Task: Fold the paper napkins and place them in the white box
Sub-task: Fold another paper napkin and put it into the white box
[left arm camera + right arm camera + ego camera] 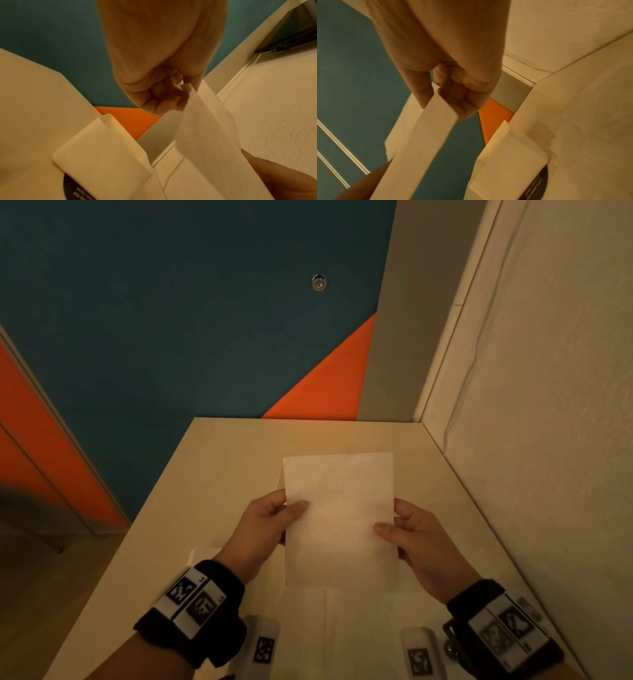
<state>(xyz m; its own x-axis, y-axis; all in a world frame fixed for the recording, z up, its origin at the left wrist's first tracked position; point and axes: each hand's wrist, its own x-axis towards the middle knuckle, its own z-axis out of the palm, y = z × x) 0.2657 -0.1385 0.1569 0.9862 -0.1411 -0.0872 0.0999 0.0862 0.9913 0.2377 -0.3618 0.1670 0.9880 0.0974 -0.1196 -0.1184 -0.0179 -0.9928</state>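
Note:
I hold a white paper napkin (339,522) upright above the pale table (222,474). My left hand (284,510) pinches its left edge, thumb in front. My right hand (394,525) pinches the right edge the same way. In the left wrist view my left hand (171,94) has curled fingers behind the napkin (205,135). The right wrist view shows my right hand (450,97) nipping the napkin (423,142). The white box (102,155) lies under the hands with a flap raised and a dark round label; it also appears as the box (510,162). The head view hides it behind the napkin.
Loose napkins (342,628) lie flat on the table near its front edge, and more napkins (544,132) overlap beside the box. A white textured wall (548,405) borders the table on the right. Beyond the table's left and far edges is a teal and orange floor.

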